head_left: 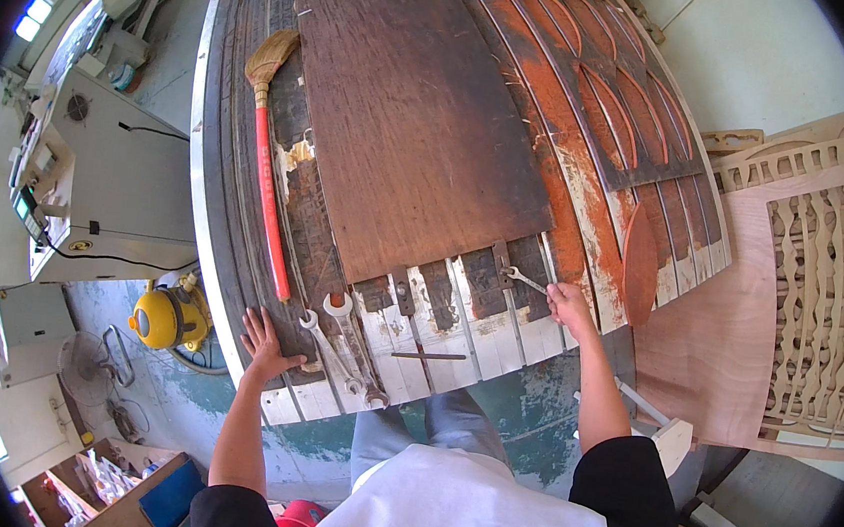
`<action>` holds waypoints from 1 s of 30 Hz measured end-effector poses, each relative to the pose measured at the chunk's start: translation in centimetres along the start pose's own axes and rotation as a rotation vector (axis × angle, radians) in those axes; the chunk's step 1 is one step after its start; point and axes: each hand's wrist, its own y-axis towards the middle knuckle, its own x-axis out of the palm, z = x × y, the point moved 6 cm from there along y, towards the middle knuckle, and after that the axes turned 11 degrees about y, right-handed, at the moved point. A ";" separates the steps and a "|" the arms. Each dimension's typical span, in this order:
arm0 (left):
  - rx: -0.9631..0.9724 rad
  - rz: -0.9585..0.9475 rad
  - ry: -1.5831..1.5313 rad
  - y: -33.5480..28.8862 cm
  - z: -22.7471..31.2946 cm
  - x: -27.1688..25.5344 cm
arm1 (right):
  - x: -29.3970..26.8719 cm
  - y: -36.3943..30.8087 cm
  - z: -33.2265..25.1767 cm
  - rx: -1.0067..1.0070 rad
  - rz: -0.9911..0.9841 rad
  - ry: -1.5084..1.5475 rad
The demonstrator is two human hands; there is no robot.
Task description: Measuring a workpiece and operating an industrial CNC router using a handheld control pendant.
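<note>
My right hand (568,306) is closed around the handle of a wrench (529,280). The wrench's head rests at a dark metal clamp plate (499,254), which sits at the near edge of a large brown board (405,111). Fingers spread, my left hand (268,344) lies flat on the near left corner of the slatted machine bed (526,335) and holds nothing. Just right of it lie several loose open-ended wrenches (331,354). A second clamp plate (402,292) stands along the board's near edge. Between the wrenches and my right hand is a thin dark bar (428,355).
A broom (269,200) with a red handle lies left of the board. Cut wooden panels (623,90) and reddish sawdust cover the right side. On the floor at left stand a yellow vacuum cleaner (172,314) and a grey cabinet (130,163). Patterned cut sheets (820,298) lean at right.
</note>
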 end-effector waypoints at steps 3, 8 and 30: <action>-0.006 -0.035 0.006 -0.1 0.3 -0.2 | 0.6 0.1 -0.2 -0.029 0.002 0.051; 0.000 -0.025 0.011 0.2 0.3 0.0 | -0.1 2.0 -1.7 -0.297 0.092 -0.299; -0.028 -0.034 -0.027 -0.2 0.3 -0.2 | 8.5 -5.8 -0.5 -0.300 0.326 -0.987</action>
